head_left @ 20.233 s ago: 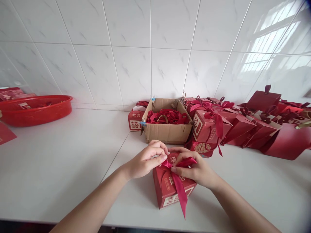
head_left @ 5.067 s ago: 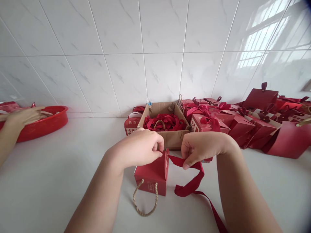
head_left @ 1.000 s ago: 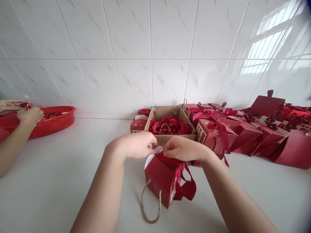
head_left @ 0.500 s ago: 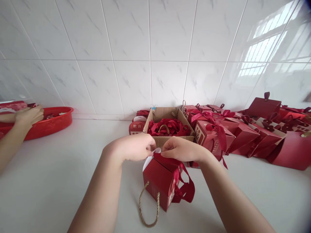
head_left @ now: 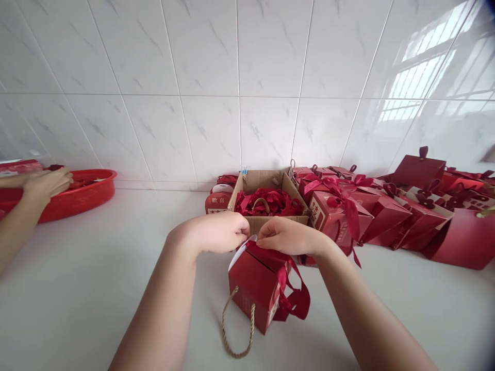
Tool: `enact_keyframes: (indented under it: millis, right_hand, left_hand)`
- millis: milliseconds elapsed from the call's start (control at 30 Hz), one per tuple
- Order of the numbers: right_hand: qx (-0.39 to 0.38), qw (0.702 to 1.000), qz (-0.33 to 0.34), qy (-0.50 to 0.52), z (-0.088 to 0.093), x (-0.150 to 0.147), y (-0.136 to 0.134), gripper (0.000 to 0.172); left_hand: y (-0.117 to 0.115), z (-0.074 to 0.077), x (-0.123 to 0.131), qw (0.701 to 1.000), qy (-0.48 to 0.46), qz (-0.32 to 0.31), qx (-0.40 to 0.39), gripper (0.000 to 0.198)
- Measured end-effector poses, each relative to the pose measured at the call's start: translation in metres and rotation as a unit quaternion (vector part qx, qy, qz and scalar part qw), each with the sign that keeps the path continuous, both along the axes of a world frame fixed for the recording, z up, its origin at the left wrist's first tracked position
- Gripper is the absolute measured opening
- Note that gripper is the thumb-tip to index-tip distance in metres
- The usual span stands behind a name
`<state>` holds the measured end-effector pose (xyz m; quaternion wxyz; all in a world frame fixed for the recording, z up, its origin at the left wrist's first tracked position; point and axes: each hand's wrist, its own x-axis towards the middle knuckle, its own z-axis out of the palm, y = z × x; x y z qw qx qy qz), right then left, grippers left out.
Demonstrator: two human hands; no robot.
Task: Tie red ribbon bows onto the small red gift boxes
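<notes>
A red gift box [head_left: 255,283] stands on the white counter in front of me, its top seam slightly parted. A twisted rope handle [head_left: 238,355] hangs from its near side, and a white-lined rounded flap [head_left: 237,255] shows at its upper left. Dark red ribbon [head_left: 296,304] loops down its right side and runs along the top. At the box's far top edge, my left hand [head_left: 224,233] is closed beside the flap, its fingertips hidden. Close by, my right hand [head_left: 284,236] pinches the ribbon at the top, its fingertips partly hidden.
Behind the gift box is an open cardboard box [head_left: 261,222] of red ribbons [head_left: 270,203]. Finished-looking red boxes [head_left: 340,211] crowd the right side. A smaller red box [head_left: 217,201] stands left of the carton. Another person's hands [head_left: 48,184] reach over a red basin [head_left: 85,201].
My left hand has shifted slightly right, toward my right hand, and its fingers have curled tighter. The gift box has moved very slightly. The other person's hand has moved a little over the basin.
</notes>
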<state>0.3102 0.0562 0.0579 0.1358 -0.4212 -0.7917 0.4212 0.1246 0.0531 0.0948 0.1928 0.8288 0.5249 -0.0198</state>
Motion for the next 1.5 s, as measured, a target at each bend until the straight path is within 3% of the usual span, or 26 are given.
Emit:
enact_keyframes:
  millis: [133,433,600,700,800,900,967,1100,1167,1233,1300,1400,1500]
  right_hand:
    - [0.013,1.000,0.011,-0.003,0.000,-0.001,0.001,0.023]
    - [0.058,0.998,0.019,-0.018,-0.005,0.000,0.003,0.025]
    - [0.068,0.997,0.016,-0.036,-0.004,0.002,0.002,0.023]
    - [0.079,0.997,0.001,-0.013,0.002,0.005,-0.002,0.020]
    - [0.101,0.995,-0.028,-0.003,0.008,0.011,-0.007,0.018]
    - [0.127,0.989,-0.058,-0.048,0.013,0.022,-0.012,0.023]
    - [0.126,0.985,-0.065,-0.096,0.015,0.032,-0.015,0.030]
    - [0.078,0.989,0.007,-0.129,0.021,0.046,-0.024,0.042]
    - [0.057,0.990,0.060,-0.110,0.024,0.045,-0.029,0.055]
    - [0.043,0.990,0.102,-0.089,0.025,0.039,-0.032,0.063]
    - [0.061,0.987,0.114,-0.094,0.022,0.031,-0.032,0.053]
    - [0.123,0.979,0.067,-0.149,0.014,0.023,-0.026,0.037]
    - [0.147,0.974,0.012,-0.173,0.005,0.022,-0.017,0.060]
  left_hand:
    - [0.001,0.001,0.003,1.000,0.013,0.010,-0.011,0.004]
    - [0.005,-0.001,0.002,0.999,0.041,0.023,-0.023,0.014]
    - [0.001,0.004,-0.001,0.996,-0.033,0.058,0.056,0.012]
    - [-0.003,0.010,-0.004,0.976,-0.186,0.064,0.089,0.015]
    - [-0.008,0.017,-0.006,0.912,-0.410,0.018,0.022,0.016]
    - [-0.013,0.024,-0.009,0.795,-0.605,-0.032,-0.038,0.009]
    - [-0.015,0.030,-0.011,0.717,-0.696,-0.025,-0.035,0.009]
    - [-0.018,0.039,-0.014,0.576,-0.817,0.000,-0.037,0.030]
    - [-0.018,0.041,-0.015,0.522,-0.850,-0.005,-0.064,0.034]
    - [-0.018,0.042,-0.014,0.489,-0.869,-0.014,-0.079,0.032]
    - [-0.017,0.041,-0.014,0.470,-0.878,-0.017,-0.085,0.029]
    - [-0.015,0.040,-0.014,0.464,-0.881,-0.014,-0.092,0.025]
    - [-0.015,0.040,-0.014,0.478,-0.875,-0.007,-0.073,0.027]
